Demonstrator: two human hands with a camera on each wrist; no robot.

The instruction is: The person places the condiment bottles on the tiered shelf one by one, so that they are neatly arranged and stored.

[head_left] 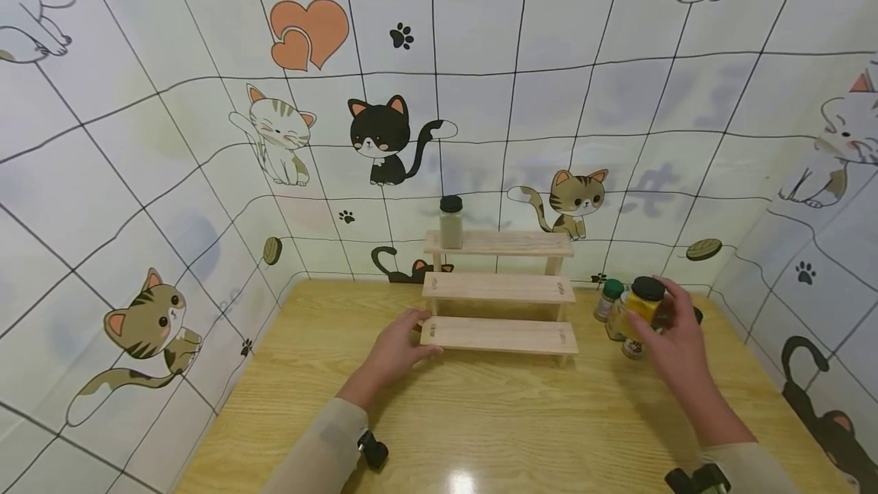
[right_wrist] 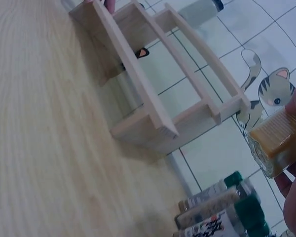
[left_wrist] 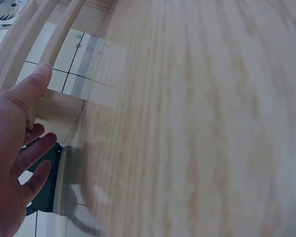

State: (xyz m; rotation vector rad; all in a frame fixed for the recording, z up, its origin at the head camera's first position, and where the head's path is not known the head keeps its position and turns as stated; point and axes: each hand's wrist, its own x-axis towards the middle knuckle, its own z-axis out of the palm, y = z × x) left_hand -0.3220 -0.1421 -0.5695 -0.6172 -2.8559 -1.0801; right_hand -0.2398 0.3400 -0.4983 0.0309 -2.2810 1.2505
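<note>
A three-step wooden rack (head_left: 499, 335) stands on the table. At the left end of its lowest step, my left hand (head_left: 392, 348) grips the board, with the thumb (left_wrist: 43, 70) on its edge and the fingers around the end. My right hand (head_left: 686, 353) holds a jar of yellow contents with a black lid (head_left: 643, 309), raised to the right of the rack; the right wrist view shows the jar (right_wrist: 276, 140) tilted by the camera angle. On the rack's top step, at the left, a pale-filled jar with a black lid (head_left: 450, 227) stands upright.
Several spice jars cluster right of the rack, partly hidden by my right hand; one has a green lid (head_left: 608, 300). The wood-grain table (head_left: 480, 418) meets cat-printed walls (head_left: 473, 113) at the back and both sides.
</note>
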